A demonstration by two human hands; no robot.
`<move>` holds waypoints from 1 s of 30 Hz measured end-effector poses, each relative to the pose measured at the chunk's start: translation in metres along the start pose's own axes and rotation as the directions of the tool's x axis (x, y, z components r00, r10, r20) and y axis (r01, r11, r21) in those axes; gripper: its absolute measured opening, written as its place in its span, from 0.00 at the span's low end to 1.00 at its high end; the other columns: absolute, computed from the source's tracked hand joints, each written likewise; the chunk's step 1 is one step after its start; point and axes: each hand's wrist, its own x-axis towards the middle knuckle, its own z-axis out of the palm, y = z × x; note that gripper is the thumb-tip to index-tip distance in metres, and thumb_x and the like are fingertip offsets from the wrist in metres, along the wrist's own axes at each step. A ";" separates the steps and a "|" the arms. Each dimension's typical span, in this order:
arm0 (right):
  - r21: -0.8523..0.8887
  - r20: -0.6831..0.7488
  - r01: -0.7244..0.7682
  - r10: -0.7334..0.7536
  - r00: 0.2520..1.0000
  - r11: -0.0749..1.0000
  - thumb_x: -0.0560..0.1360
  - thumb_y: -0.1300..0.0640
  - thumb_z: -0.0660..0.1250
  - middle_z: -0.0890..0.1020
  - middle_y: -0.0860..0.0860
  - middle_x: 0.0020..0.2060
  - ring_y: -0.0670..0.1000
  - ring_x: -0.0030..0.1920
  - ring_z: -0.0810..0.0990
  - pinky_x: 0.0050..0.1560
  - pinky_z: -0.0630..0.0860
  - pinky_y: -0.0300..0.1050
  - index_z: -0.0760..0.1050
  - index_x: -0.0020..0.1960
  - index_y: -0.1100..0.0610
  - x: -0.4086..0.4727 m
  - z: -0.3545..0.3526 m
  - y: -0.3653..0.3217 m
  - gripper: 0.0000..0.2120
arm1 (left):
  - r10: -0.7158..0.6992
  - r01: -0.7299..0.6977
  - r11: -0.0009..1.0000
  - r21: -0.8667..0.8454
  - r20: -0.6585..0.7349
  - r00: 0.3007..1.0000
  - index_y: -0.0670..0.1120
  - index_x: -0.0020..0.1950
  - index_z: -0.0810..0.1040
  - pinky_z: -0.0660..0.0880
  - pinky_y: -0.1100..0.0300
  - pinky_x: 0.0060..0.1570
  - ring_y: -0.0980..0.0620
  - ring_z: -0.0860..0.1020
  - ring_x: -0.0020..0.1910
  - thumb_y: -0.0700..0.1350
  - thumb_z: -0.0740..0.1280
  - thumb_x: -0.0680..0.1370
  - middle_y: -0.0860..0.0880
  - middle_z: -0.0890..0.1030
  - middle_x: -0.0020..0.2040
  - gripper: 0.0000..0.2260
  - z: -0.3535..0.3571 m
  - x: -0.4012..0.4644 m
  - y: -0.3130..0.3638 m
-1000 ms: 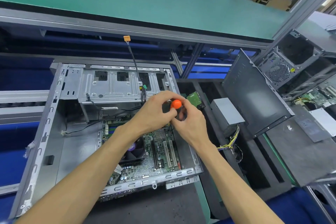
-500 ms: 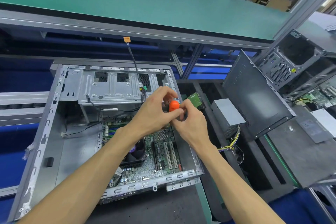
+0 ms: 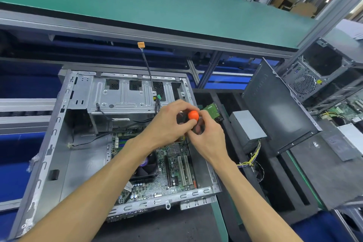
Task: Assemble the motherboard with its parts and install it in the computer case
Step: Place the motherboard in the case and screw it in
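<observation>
The motherboard (image 3: 172, 165) lies flat inside an open computer case (image 3: 59, 143) on the desk (image 3: 167, 228). Above its far right corner, both hands meet on a screwdriver (image 3: 193, 115) with an orange cap: the left hand (image 3: 169, 124) curls round the handle from the left, the right hand (image 3: 208, 137) pinches it from the right. A side panel (image 3: 275, 108) leans nearby.

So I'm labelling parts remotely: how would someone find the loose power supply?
Start at the open computer case on the bench and look right, past the hands. The power supply is the plain grey box leaning against the dark side panel; yellow wires spill from its lower end.
</observation>
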 end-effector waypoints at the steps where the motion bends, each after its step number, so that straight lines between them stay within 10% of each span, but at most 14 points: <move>1: 0.012 -0.002 0.010 -0.010 1.000 1.000 0.69 0.39 0.63 0.74 0.47 0.31 0.48 0.33 0.73 0.34 0.72 0.49 0.71 0.49 0.46 0.000 0.000 0.000 0.14 | 0.005 -0.006 1.000 0.004 0.026 1.000 0.52 0.61 0.81 0.70 0.68 0.59 0.60 0.76 0.57 0.43 0.71 0.77 0.57 0.80 0.55 0.13 -0.001 0.000 0.000; 30: 0.000 0.000 0.019 -0.019 1.000 1.000 0.67 0.40 0.61 0.77 0.48 0.32 0.49 0.35 0.76 0.37 0.76 0.53 0.75 0.51 0.47 0.000 -0.002 -0.004 0.17 | 0.030 -0.030 1.000 -0.005 0.029 0.999 0.50 0.59 0.82 0.73 0.62 0.59 0.59 0.78 0.55 0.44 0.73 0.76 0.56 0.81 0.53 0.12 -0.002 -0.001 0.004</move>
